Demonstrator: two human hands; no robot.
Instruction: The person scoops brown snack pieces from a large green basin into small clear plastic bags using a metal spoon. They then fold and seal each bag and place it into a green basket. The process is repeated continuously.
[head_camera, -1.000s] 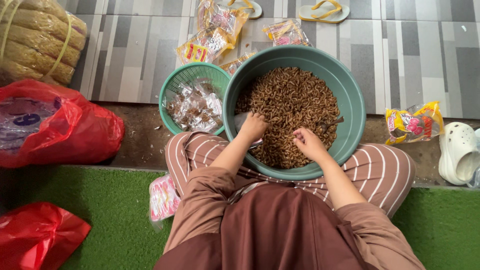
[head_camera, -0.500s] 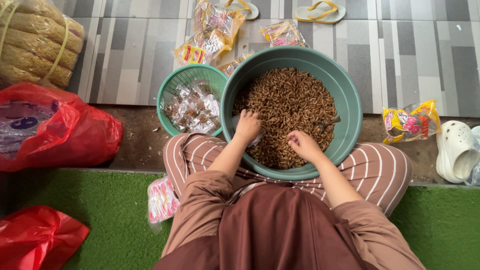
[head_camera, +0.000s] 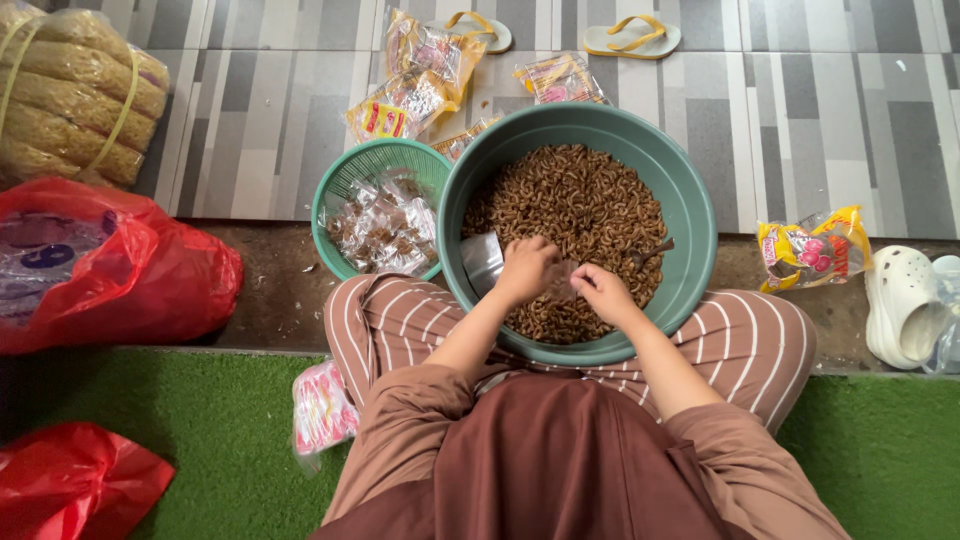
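A large green basin (head_camera: 690, 200) rests on my lap, filled with brown curly snacks (head_camera: 585, 205). My left hand (head_camera: 525, 268) and my right hand (head_camera: 600, 290) meet over the near part of the basin, pinching a small clear plastic bag (head_camera: 562, 283) between them. A clear plastic piece (head_camera: 482, 260) lies in the basin just left of my left hand. A spoon handle (head_camera: 650, 253) sticks out of the snacks to the right of my right hand. A smaller green basket (head_camera: 345, 185) with several packed small bags stands at the basin's left.
Two red plastic bags (head_camera: 150, 275) (head_camera: 75, 480) lie at the left, a tied bundle of yellow snack packs (head_camera: 75, 95) at the far left. Printed packets (head_camera: 405, 90) (head_camera: 810, 250) lie on the tiles. White clogs (head_camera: 900, 300) and sandals (head_camera: 630, 38) stand around. A pink packet (head_camera: 320, 410) lies on green turf.
My hands have drawn closer together over the near side of the basin, now holding a small clear bag between them. The view has shifted slightly.
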